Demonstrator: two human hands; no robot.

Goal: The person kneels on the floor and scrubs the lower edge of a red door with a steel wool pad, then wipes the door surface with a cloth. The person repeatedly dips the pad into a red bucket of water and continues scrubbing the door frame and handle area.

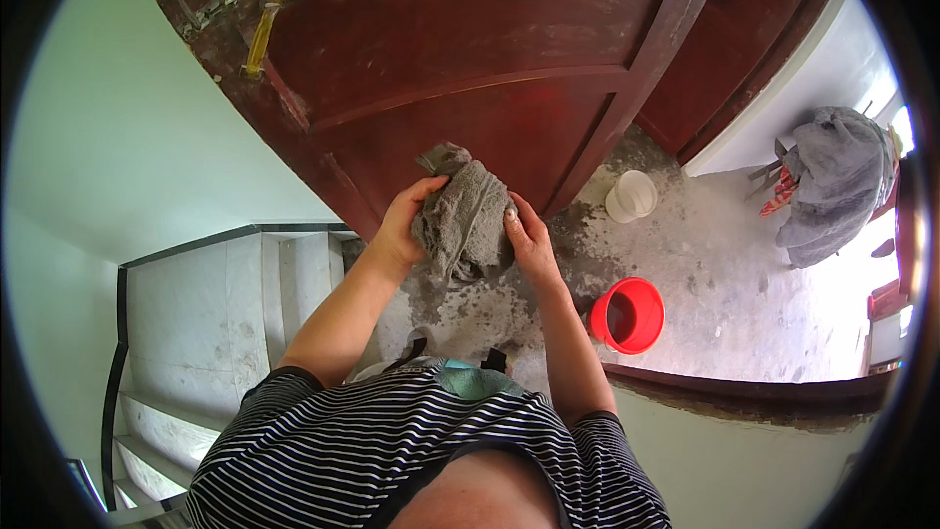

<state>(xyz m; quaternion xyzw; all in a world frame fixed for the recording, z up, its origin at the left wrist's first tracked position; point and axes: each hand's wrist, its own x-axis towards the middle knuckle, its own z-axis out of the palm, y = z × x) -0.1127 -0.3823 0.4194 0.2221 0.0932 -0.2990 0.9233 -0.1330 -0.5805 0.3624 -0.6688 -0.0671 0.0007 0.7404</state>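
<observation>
A bunched grey terry cloth (470,217) is held up in front of me between both hands. My left hand (407,217) grips its left side, thumb over the top. On the right side, my right hand (530,239) presses it with the thumb toward me. Behind the cloth stands a dark red panelled wooden door (470,22), scuffed and streaked with pale marks. A yellow door handle plate (261,37) and a worn lock area sit near its left edge. The cloth hides part of the door's lower panel.
A red bucket (646,316) holding dark liquid stands right of my right forearm. Beyond it is a white bucket (631,196) on the wet-stained concrete floor (720,294). Stone steps (198,301) lie at left. Grey fabric (837,184) drapes over something at far right.
</observation>
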